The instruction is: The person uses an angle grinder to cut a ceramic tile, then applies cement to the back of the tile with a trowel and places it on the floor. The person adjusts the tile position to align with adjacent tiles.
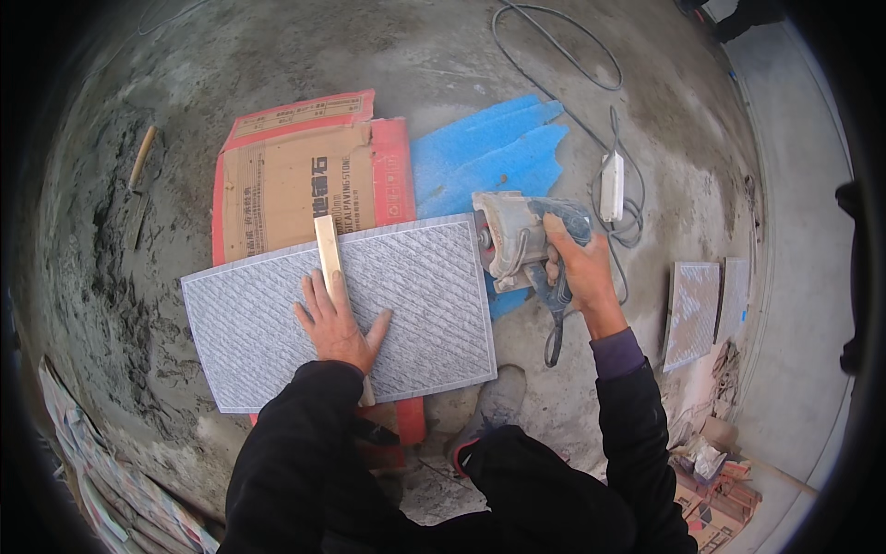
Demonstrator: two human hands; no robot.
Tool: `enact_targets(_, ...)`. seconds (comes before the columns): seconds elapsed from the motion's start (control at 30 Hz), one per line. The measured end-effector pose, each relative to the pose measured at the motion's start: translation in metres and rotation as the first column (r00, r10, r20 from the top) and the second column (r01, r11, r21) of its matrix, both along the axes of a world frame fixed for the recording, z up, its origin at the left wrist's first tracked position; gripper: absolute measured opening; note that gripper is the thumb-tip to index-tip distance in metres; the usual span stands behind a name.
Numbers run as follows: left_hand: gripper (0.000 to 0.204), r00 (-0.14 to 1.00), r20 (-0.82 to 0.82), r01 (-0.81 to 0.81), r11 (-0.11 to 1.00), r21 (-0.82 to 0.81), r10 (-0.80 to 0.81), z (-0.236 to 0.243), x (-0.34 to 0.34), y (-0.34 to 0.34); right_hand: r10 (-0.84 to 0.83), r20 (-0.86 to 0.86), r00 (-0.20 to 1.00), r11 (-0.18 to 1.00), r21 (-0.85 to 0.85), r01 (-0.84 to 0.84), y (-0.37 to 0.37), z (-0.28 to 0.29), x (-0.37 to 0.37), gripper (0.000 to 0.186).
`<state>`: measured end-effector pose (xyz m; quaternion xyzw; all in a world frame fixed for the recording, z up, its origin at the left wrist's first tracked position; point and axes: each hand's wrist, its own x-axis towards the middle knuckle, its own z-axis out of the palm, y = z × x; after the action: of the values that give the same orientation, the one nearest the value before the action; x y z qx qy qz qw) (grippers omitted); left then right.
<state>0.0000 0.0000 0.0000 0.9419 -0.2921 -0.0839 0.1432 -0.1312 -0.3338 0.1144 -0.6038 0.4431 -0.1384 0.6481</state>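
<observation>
Tile (pixel 415 305) lies across cardboard (pixel 305 189); the left hand (pixel 341 334), spread rather than clenched, rests over it and a wood strip (pixel 327 242). At two o'clock the right hand (pixel 578 258) grasps a power saw (pixel 514 231); a blue sheet (pixel 494 143) lies at one.

Between the left hand (pixel 337 328) and the saw (pixel 512 238) the tile (pixel 429 305) offers bare room to pass, but a wooden strip (pixel 327 245) crosses its middle and, past the saw, a cord (pixel 619 78) and power strip (pixel 612 187) clutter the floor (pixel 683 157).
</observation>
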Motion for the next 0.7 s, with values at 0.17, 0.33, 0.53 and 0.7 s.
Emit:
enact_targets(0.17,0.109,1.000,-0.005,0.001,1.000,-0.005,-0.001,0.0005,-0.0060,-0.0010,-0.008,-0.019,1.000,1.000,-0.011,0.008,-0.0009,0.0007,-0.0057,0.025)
enact_targets(0.33,0.109,1.000,-0.011,0.001,1.000,-0.008,-0.001,-0.0007,-0.0069,-0.0018,0.019,-0.046,0.999,1.000,-0.018,-0.020,-0.0023,0.0017,-0.0073,0.019)
enact_targets(0.53,0.109,1.000,-0.008,0.001,1.000,-0.009,-0.001,-0.0009,-0.0072,-0.0020,0.005,-0.024,1.000,1.000,-0.027,-0.006,-0.0011,0.0019,-0.0070,0.024)
enact_targets(0.7,0.109,1.000,-0.011,-0.001,1.000,-0.006,0.001,-0.0003,-0.0071,-0.0017,0.025,-0.032,0.999,0.999,-0.043,-0.027,-0.0013,0.0012,-0.0078,0.023)
